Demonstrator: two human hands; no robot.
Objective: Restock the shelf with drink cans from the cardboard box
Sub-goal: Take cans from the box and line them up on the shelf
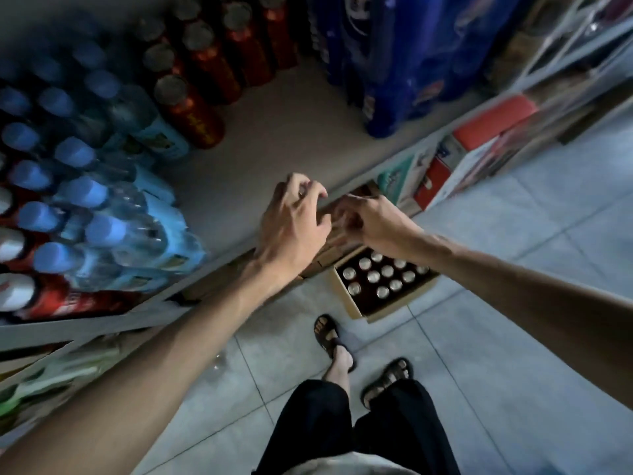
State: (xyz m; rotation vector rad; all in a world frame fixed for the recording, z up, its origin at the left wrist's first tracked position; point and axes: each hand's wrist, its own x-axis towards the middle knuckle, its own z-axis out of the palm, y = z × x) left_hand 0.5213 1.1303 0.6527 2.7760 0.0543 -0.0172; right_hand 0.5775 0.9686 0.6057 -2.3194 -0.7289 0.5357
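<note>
While drink cans point(380, 275) are standing in the cardboard box point(346, 303), the left hand point(294, 221) and right hand point(370, 221) are hovering close together over the shelf point(274, 132) edge. Both are curling their fingers point(318, 193); around what, I cannot tell.

Silver-topped cans point(380, 277), tan cardboard box point(390, 311), red shelf cans point(195, 114), blue-capped bottles point(80, 193)

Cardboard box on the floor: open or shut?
Open. No flap covers the box, and rows of silver can tops show inside it.
</note>
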